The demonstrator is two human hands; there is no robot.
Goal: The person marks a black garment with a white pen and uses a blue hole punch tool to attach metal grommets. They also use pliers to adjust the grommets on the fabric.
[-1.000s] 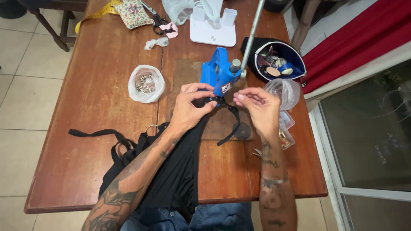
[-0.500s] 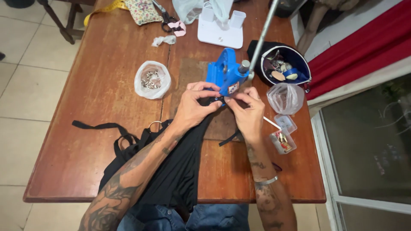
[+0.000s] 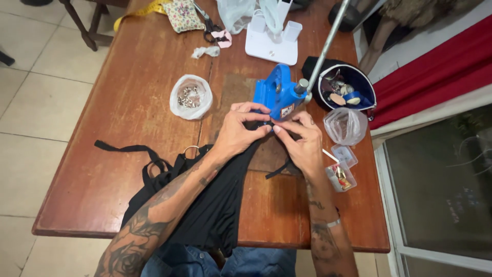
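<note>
Both hands are seen in the head view, set close together at the base of a blue hand press (image 3: 279, 95). Left hand (image 3: 240, 132): fingers curled, the black garment (image 3: 215, 210) pinched at its upper edge between thumb and fingertips. Right hand (image 3: 302, 141): fingers narrowed to a pinch on the same edge of cloth, forefinger tip meeting the left thumb just under the press. Whether a small fitting is held between the fingertips cannot be told.

The garment is laid from the press down across the wooden table (image 3: 102, 169) and over its near edge, onto the person's lap. Its straps and a metal ring (image 3: 191, 150) are spread to the left of the left forearm.

A long grey lever (image 3: 328, 38) is raised from the press toward the upper right. A white bag of small metal parts (image 3: 190, 96) is noted left of the press, well apart from the hands. A dark pouch with a blue rim (image 3: 348, 87), a clear plastic bag (image 3: 344, 125) and small clear boxes (image 3: 341, 166) are ranged along the right, near the right hand. A white stand (image 3: 271, 46) and scissors (image 3: 210, 31) are recorded at the far end.
</note>
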